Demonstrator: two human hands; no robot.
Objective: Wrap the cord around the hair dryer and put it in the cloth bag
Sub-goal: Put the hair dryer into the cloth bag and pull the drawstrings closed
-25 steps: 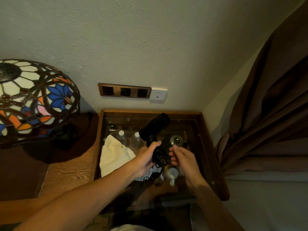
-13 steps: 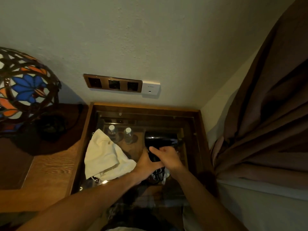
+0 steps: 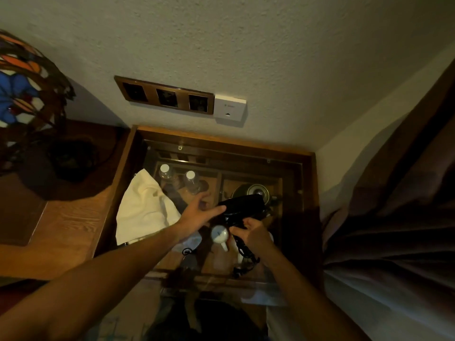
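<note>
**Cord not yet wrapped, bag waiting**

The right hand (image 3: 251,233) grips the hair dryer (image 3: 242,205) above the glass table (image 3: 309,217); the left hand (image 3: 198,215), fingers straight, touches its barrel. The cord (image 3: 242,249) hangs loose. The cloth bag (image 3: 142,207) lies beside, unfilled.

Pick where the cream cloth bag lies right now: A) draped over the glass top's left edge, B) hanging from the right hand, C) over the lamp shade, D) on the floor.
A: the cloth bag lies flat over the left side of the glass-topped table, beside the left hand, with neither hand holding it.
</note>
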